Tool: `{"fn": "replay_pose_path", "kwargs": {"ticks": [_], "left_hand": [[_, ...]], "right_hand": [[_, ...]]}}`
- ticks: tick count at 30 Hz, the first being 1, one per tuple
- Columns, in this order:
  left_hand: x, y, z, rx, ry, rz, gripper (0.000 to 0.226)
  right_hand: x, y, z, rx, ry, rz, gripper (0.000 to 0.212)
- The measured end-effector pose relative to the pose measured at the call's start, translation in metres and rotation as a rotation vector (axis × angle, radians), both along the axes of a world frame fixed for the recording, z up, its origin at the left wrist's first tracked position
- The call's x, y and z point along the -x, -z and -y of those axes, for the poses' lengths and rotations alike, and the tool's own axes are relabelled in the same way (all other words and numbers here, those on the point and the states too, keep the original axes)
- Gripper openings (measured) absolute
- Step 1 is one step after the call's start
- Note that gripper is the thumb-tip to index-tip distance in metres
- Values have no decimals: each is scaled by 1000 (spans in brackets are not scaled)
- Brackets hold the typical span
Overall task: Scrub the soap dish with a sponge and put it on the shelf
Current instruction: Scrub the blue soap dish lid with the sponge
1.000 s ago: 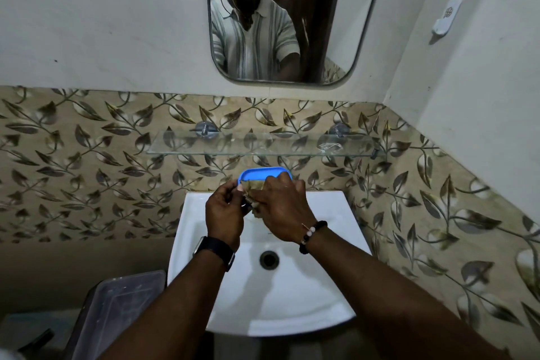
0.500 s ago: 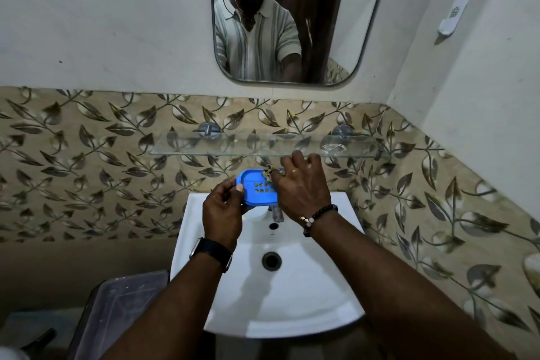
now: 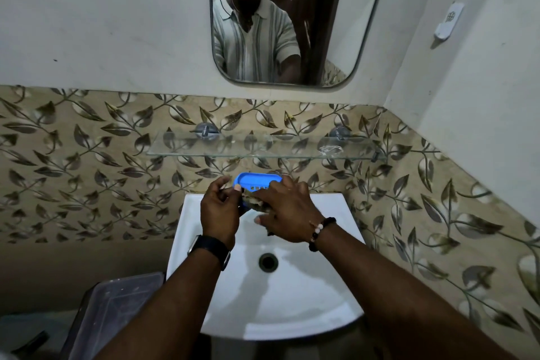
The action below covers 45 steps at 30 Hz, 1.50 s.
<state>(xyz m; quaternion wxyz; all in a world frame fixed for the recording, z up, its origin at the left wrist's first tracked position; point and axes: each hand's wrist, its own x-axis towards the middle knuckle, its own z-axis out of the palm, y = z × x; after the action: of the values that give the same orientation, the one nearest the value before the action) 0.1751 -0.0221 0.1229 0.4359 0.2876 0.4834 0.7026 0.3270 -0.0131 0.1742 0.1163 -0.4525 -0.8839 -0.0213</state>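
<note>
A blue slotted soap dish is held over the back of the white sink. My left hand grips the dish's left end. My right hand presses a worn brownish sponge against the near part of the dish. Most of the sponge is hidden under my right fingers. The glass shelf hangs on the leaf-patterned wall just above the dish, with nothing on its middle.
A mirror hangs above the shelf. The sink drain lies below my hands. A dark plastic bin stands left of the sink. The right wall carries a small white holder.
My right hand has drawn the sponge back toward me across the dish, after reaching its far end half a second ago. The dish stays held in my left hand.
</note>
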Motion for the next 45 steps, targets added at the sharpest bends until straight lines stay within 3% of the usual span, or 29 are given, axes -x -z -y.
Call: {"fn": "replay_pose_path", "kwargs": {"ticks": [2, 4, 10, 15, 21, 22, 25, 27, 29, 34, 39, 42, 45], "left_hand": [[2, -4, 1, -15, 51, 32, 39], [3, -8, 3, 3, 116, 89, 39], [10, -14, 7, 171, 232, 204, 23], [9, -22, 7, 280, 171, 428, 20], [12, -25, 14, 308, 322, 432, 18], [12, -23, 16, 284, 361, 341, 18], [15, -12, 23, 153, 376, -188, 27], [20, -7, 26, -16, 372, -367, 24], [24, -7, 31, -121, 433, -334, 19], [28, -8, 33, -180, 528, -204, 17], [24, -9, 35, -205, 549, -196, 16], [22, -7, 36, -241, 522, -133, 16], [15, -9, 39, -285, 488, -98, 22]], "right_hand": [[-6, 2, 3, -168, 10, 99, 37], [-10, 4, 2, -255, 11, 57, 25], [-18, -2, -7, -51, -81, -183, 22], [-11, 9, 3, -279, -217, -102, 37], [-13, 14, -3, -361, -349, -53, 46], [-13, 12, -4, -335, -346, -85, 48], [-18, 6, -7, -252, -342, -203, 44], [-20, 2, -7, -203, -369, -276, 41], [-20, -3, -7, -185, -393, -335, 43], [-26, -7, -13, -91, -362, -544, 47], [-32, -1, -18, 57, -256, -719, 28], [-34, 5, -17, 256, -85, -1026, 18], [-23, 11, -9, 483, 71, -1357, 23]]}}
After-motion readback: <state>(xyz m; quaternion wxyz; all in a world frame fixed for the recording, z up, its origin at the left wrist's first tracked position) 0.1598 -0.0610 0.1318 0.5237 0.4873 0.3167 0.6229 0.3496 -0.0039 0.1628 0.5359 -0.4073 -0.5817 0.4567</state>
